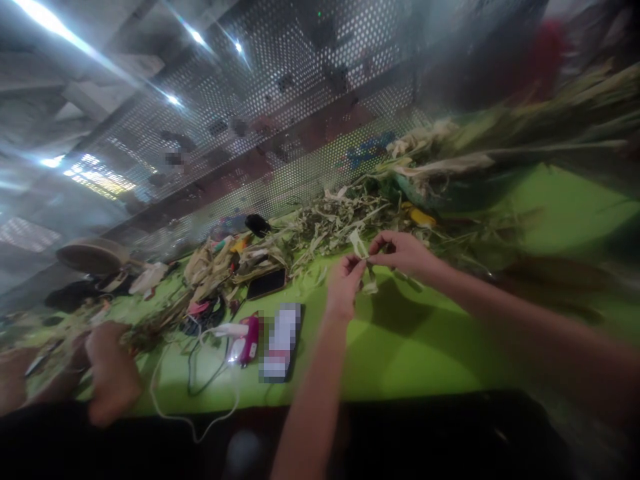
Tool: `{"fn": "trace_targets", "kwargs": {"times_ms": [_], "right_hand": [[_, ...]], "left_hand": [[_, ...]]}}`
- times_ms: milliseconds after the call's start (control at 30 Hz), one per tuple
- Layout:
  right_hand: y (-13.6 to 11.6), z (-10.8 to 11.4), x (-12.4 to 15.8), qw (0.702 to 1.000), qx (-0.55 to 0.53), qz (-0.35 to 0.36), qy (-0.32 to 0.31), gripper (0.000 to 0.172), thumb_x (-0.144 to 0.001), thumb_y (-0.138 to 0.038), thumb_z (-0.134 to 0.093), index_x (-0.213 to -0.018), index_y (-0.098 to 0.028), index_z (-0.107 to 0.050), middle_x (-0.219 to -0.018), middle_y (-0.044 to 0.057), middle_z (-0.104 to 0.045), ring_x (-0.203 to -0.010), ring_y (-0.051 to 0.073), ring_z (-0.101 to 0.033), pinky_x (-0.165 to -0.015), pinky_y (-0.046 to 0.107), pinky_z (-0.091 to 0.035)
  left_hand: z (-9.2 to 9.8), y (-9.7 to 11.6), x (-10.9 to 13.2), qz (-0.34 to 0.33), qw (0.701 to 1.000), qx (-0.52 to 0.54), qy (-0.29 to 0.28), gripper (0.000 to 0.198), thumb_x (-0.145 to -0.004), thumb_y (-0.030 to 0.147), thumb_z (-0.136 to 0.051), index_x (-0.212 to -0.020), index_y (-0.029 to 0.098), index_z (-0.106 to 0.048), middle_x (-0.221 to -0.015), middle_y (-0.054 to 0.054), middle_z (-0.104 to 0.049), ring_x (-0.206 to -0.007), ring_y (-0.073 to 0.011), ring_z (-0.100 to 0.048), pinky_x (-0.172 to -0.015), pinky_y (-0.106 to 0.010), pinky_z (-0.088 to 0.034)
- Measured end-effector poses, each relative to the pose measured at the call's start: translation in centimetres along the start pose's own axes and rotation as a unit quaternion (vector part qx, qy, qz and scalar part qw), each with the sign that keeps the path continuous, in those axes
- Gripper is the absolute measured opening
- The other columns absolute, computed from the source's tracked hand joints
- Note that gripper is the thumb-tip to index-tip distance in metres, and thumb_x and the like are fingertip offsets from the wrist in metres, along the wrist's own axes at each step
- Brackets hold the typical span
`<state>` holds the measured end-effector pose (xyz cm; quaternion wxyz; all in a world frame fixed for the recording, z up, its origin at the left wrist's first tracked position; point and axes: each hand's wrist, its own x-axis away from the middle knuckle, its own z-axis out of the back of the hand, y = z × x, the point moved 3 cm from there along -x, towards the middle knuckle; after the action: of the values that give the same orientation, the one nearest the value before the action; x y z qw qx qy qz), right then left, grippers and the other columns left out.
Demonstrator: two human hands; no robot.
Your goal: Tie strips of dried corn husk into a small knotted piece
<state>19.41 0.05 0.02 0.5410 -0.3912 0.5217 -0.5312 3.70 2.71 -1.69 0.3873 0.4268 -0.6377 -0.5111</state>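
My left hand (345, 287) pinches the lower part of a pale, dried leaf strip (357, 243). My right hand (397, 253) meets it from the right, thumb and fingertips pinched on the same strip. The two hands almost touch at the fingertips, above the green table (425, 340). One end of the strip stands up above the fingers, and a piece hangs below them. Behind my hands lies a heap of dried leaf scraps (345, 217).
Left of my hands are a phone with a lit screen (283, 340), a dark phone (267, 285), and a magenta device (246, 343) with a white cable. Another person's arm (113, 367) rests at the left edge. Long stalks (525, 127) lie at the back right.
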Motion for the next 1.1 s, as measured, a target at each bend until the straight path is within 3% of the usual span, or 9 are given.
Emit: {"fn": "trace_targets", "kwargs": {"times_ms": [100,233,367,533,667,800,900,1100], "right_hand": [[-0.1,-0.1,0.0,0.998,-0.048,-0.037,-0.016,0.031,-0.067,-0.038,-0.076,-0.089,-0.017,-0.07,-0.077,0.002,-0.067,-0.057,0.01,-0.05,-0.051,0.024,-0.038],[-0.2,-0.1,-0.1,0.996,-0.085,-0.032,-0.01,0.023,-0.065,-0.035,-0.076,-0.076,-0.017,-0.067,-0.071,0.002,-0.065,-0.063,0.014,-0.055,-0.059,0.027,-0.043],[0.1,-0.2,-0.3,0.996,-0.084,-0.031,0.003,0.024,-0.062,-0.036,-0.076,-0.067,-0.018,-0.06,-0.063,-0.001,-0.059,-0.06,0.013,-0.052,-0.057,0.027,-0.041],[0.5,-0.4,-0.3,0.997,-0.072,-0.028,0.016,0.032,-0.061,-0.045,-0.075,-0.069,-0.019,-0.057,-0.06,-0.003,-0.053,-0.057,0.012,-0.045,-0.054,0.027,-0.035],[0.2,0.0,-0.3,0.999,-0.021,0.005,0.031,0.03,-0.066,-0.044,-0.073,-0.073,-0.019,-0.058,-0.067,-0.001,-0.056,-0.059,0.012,-0.046,-0.055,0.027,-0.036],[-1.2,1.2,0.1,0.983,0.099,0.107,0.111,0.023,-0.07,-0.027,-0.072,-0.088,-0.018,-0.061,-0.086,0.002,-0.061,-0.064,0.012,-0.048,-0.06,0.027,-0.038],[-1.9,0.9,0.4,0.968,0.174,0.166,0.077,0.008,-0.077,-0.025,-0.068,-0.082,-0.019,-0.066,-0.086,0.003,-0.061,-0.071,0.014,-0.053,-0.064,0.027,-0.04],[-1.1,0.0,0.4,0.972,0.193,0.131,0.034,0.007,-0.077,-0.027,-0.071,-0.079,-0.02,-0.072,-0.079,0.002,-0.06,-0.072,0.015,-0.057,-0.065,0.027,-0.041]], "left_hand": [[-0.1,-0.2,-0.2,-0.015,1.0,-0.009,-0.008,0.025,-0.068,0.032,-0.079,-0.083,0.016,-0.065,-0.073,0.001,-0.064,-0.063,-0.0069,-0.053,-0.058,-0.018,-0.038],[-0.2,-0.6,-0.1,0.004,0.999,-0.005,-0.038,0.027,-0.068,0.031,-0.079,-0.088,0.016,-0.069,-0.077,-0.001,-0.068,-0.07,-0.0096,-0.058,-0.066,-0.02,-0.043],[-0.4,-0.8,0.0,0.046,0.996,0.012,-0.077,0.03,-0.067,0.033,-0.08,-0.088,0.015,-0.07,-0.077,0.0,-0.068,-0.069,-0.0097,-0.058,-0.07,-0.022,-0.045],[-0.1,-0.6,0.0,0.026,0.995,-0.014,-0.098,0.03,-0.068,0.033,-0.08,-0.091,0.016,-0.07,-0.08,-0.001,-0.068,-0.071,-0.0099,-0.058,-0.072,-0.023,-0.044],[0.0,-0.4,-0.1,0.015,0.995,-0.036,-0.092,0.03,-0.069,0.034,-0.078,-0.092,0.016,-0.071,-0.082,-0.001,-0.068,-0.072,-0.0105,-0.058,-0.074,-0.024,-0.044],[0.1,0.1,0.0,0.002,0.994,-0.099,-0.054,0.024,-0.07,0.034,-0.076,-0.084,0.015,-0.07,-0.072,0.0,-0.065,-0.065,-0.0091,-0.053,-0.066,-0.022,-0.041],[0.0,0.3,0.0,-0.009,0.99,-0.135,-0.048,0.02,-0.071,0.032,-0.074,-0.079,0.015,-0.068,-0.068,0.002,-0.061,-0.062,-0.008,-0.049,-0.063,-0.021,-0.038],[-0.6,-0.1,0.2,-0.012,0.985,-0.156,-0.071,0.019,-0.071,0.03,-0.072,-0.084,0.015,-0.07,-0.073,0.001,-0.064,-0.066,-0.0092,-0.05,-0.064,-0.022,-0.037]]}}
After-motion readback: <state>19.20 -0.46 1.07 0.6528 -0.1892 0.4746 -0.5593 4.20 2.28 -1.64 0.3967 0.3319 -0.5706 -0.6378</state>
